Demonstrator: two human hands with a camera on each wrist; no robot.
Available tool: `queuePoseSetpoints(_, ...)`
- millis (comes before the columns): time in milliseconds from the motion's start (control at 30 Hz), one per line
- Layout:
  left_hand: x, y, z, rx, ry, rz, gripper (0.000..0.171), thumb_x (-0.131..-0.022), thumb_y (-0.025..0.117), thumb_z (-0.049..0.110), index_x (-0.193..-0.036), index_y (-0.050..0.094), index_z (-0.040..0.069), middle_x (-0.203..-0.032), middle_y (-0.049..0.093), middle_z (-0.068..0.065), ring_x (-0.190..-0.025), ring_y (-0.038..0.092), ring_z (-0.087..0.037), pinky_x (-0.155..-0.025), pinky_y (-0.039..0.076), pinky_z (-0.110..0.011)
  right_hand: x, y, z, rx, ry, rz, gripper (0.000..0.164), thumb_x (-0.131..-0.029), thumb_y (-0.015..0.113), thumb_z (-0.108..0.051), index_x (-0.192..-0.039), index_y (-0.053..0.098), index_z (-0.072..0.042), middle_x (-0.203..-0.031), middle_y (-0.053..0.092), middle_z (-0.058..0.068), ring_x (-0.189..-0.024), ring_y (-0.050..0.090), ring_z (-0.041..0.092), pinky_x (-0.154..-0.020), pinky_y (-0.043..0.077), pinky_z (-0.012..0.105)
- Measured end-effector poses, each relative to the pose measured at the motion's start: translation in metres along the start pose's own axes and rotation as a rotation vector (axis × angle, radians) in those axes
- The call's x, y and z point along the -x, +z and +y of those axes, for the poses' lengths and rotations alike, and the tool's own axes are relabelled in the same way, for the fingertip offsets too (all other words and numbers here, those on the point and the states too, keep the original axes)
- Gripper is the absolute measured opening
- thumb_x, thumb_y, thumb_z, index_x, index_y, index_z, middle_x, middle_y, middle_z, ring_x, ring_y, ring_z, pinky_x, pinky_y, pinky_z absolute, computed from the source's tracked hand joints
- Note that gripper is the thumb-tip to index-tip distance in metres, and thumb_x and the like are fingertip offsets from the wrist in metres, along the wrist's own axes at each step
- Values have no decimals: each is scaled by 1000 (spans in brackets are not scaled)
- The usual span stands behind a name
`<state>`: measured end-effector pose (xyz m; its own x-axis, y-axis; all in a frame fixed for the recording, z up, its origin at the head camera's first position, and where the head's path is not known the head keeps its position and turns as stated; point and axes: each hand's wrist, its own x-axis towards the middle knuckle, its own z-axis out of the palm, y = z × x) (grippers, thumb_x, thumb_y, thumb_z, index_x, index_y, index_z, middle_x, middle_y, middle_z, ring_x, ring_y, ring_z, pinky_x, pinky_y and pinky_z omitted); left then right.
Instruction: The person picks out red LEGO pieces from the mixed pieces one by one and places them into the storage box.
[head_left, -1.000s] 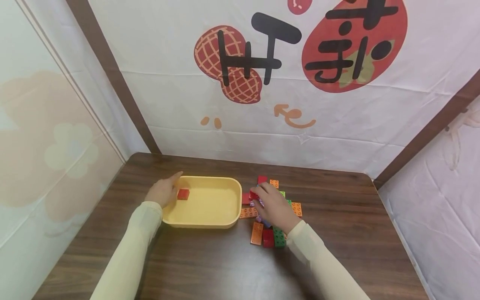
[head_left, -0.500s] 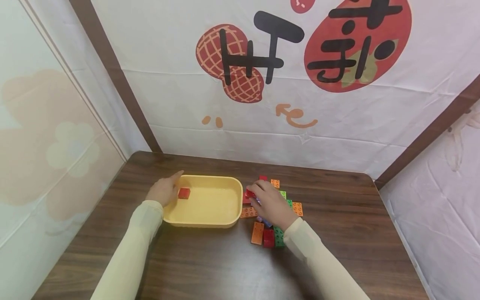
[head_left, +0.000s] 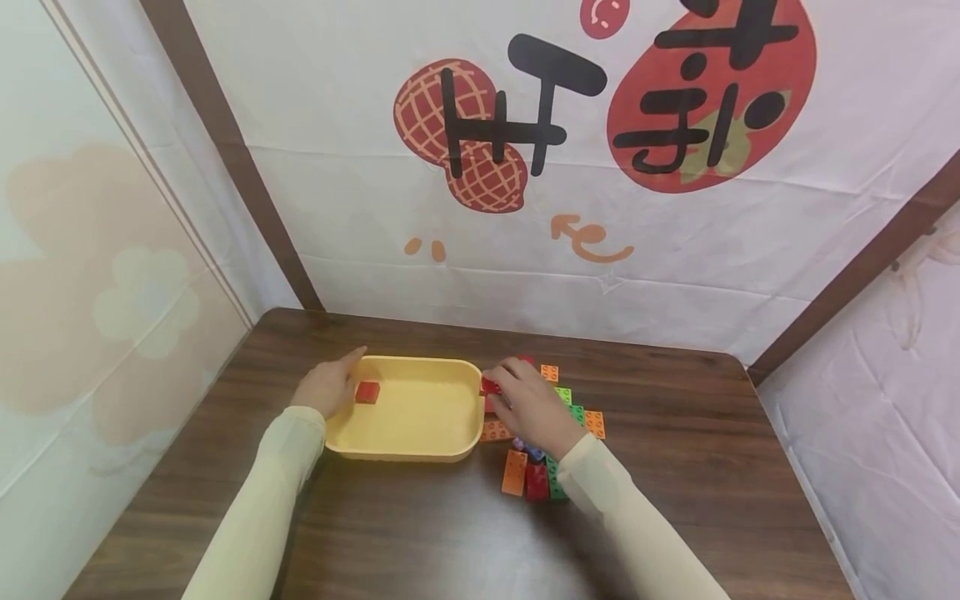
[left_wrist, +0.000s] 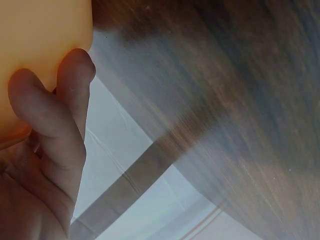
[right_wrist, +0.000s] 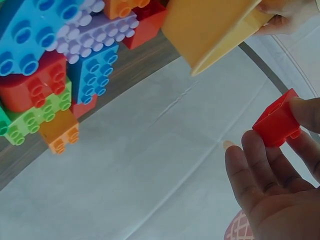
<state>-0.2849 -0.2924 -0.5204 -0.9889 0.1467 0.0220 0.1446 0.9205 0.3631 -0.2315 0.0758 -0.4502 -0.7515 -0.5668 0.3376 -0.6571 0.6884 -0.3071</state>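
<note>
Tray (head_left: 427, 417), roomy inside; left hand (head_left: 324, 388) grips left edge, right hand (head_left: 537, 406) pinches red block (right_wrist: 275, 120) near right edge.

There are two grips (head_left: 325, 389) (head_left: 536, 408), one tray (head_left: 420, 408) and over ten bricks (head_left: 513, 472)

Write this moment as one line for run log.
left hand: holds yellow tray; right hand: pinches red block; tray contents: another red block

The right hand (head_left: 536, 407) has moved left, bringing its pinched red block (head_left: 491, 386) to the right rim of the yellow tray (head_left: 431, 412).
</note>
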Motion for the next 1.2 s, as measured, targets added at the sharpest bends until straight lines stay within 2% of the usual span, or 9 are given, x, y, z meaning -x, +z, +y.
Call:
queuePoseSetpoints(267, 1, 2, -2, -9, 13, 13, 59, -95, 59, 8, -152, 43, 7, -71, 60, -12, -64, 57, -32, -73, 53, -59, -12, 1, -7, -25, -16, 1, 39, -90, 78, -17, -126, 65, -10, -118, 61, 3, -107, 58, 17, -94, 53, 33)
queuePoseSetpoints(433, 1, 2, -6, -8, 8, 15, 60, -95, 60, 7, -152, 43, 7, -73, 62, -14, -65, 58, -32, -73, 53, -59, -24, 5, -14, 1, -63, 19, 36, -90, 78, -17, -123, 65, -11, -117, 62, 3, -107, 58, 18, -94, 53, 31)
queuePoseSetpoints(667, -1, 5, -6, 1, -1, 1, 59, -96, 60, 8, -153, 43, 10, -93, 69, -21, -75, 62, -34, -80, 53, -59, -40, 11, -25, 2, -117, 33, 34, -89, 79, -15, -120, 66, -9, -113, 63, 4, -106, 58, 19, -94, 52, 31)
queuePoseSetpoints(767, -1, 5, -3, 5, -8, 1, 59, -96, 60, 8, -153, 43, 10, -95, 69, -21, -73, 61, -33, -80, 52, -60, -47, 13, -32, 5, -131, 18, 32, -90, 78, -16, -119, 67, -10, -113, 63, 4, -105, 58, 19, -93, 52, 30)
queuePoseSetpoints(967, 0, 4, -2, 0, 3, 16, 59, -95, 61, 8, -152, 45, 10, -86, 68, -17, -70, 60, -32, -77, 53, -58, -60, 16, -46, 20, -151, -22, 30, -91, 77, -19, -118, 67, -11, -113, 62, 3, -104, 57, 17, -93, 51, 26)
queuePoseSetpoints(1133, -1, 6, -6, 5, 16, 20, 60, -94, 61, 6, -152, 44, 9, -75, 63, -10, -66, 57, -29, -73, 53, -56, -70, 18, -54, 31, -196, -3, 25, -91, 76, -18, -114, 67, -12, -111, 63, 2, -102, 57, 17, -91, 51, 25)
queuePoseSetpoints(1200, -1, 6, -6, 10, 11, 12, 60, -94, 60, 6, -152, 44, 9, -77, 64, -10, -67, 58, -30, -75, 53, -57, -74, 20, -56, 24, -211, 6, 24, -91, 76, -18, -113, 67, -12, -111, 63, 2, -101, 57, 16, -91, 51, 25)
